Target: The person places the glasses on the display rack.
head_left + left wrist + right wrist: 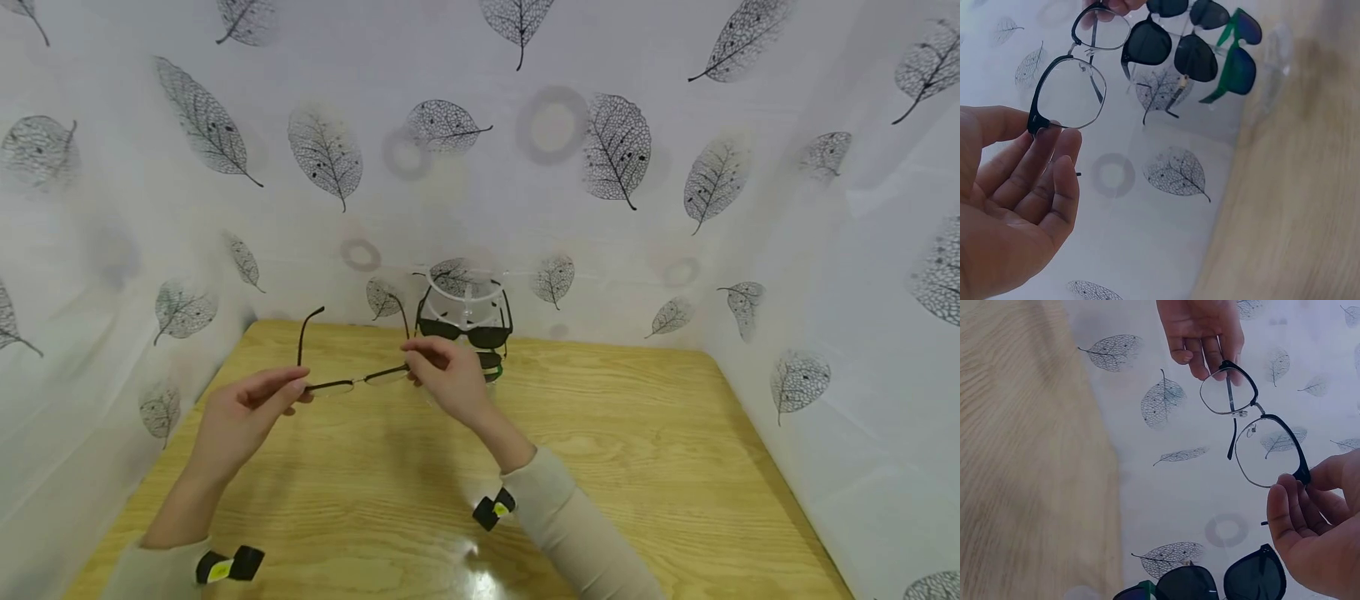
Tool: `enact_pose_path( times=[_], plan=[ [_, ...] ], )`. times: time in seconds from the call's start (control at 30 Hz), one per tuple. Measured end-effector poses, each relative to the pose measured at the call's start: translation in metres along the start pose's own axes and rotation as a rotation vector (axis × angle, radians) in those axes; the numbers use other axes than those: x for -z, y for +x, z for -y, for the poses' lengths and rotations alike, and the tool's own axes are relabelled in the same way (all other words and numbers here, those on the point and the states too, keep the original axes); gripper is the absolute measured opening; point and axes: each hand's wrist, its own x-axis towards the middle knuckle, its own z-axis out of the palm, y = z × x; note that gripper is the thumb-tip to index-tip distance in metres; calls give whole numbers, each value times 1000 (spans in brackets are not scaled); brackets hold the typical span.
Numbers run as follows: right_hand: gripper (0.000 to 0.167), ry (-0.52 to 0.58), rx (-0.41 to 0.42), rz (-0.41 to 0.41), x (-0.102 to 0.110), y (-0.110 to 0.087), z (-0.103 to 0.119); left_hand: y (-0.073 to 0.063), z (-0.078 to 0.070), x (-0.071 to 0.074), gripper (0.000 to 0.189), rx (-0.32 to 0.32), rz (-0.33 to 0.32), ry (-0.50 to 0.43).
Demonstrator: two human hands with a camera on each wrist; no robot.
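Both hands hold a pair of eyeglasses (pixel 380 374), with dark upper rims, thin metal lower rims and clear lenses, raised over the table. My left hand (pixel 238 417) pinches one outer corner by the hinge between thumb and fingers. At the opposite corner, my right hand (pixel 456 382) pinches the frame the same way. The temples are unfolded and point away toward the back wall. Just behind the right hand is a clear display stand (pixel 468 307) carrying black sunglasses (pixel 489 337). Green-framed sunglasses (pixel 1238 65) sit lower on it, partly hidden by the right hand in the head view.
The wood-grain table (pixel 615 450) has rounded back corners. A white sheet with leaf prints (pixel 618 150) hangs behind the table and along both sides. Each sleeve bears a black tag with a yellow patch, the left tag (pixel 221 569) near the front edge.
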Motion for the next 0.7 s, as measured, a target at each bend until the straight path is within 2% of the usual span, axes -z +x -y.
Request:
enact_pose_path(
  times=[0.17, 0.43, 0.57, 0.7],
  plan=[
    [22, 2, 19, -14, 7, 3, 8, 7, -6, -2, 26, -28, -12, -8],
    [25, 66, -22, -38, 22, 4, 22, 22, -22, -8, 27, -49, -19, 22],
    [26, 67, -8, -63, 33, 6, 27, 31, -32, -14, 30, -67, -13, 32],
    [24, 40, 5, -110, 44, 8, 30, 42, -41, -21, 31, -79, -17, 1]
  ],
)
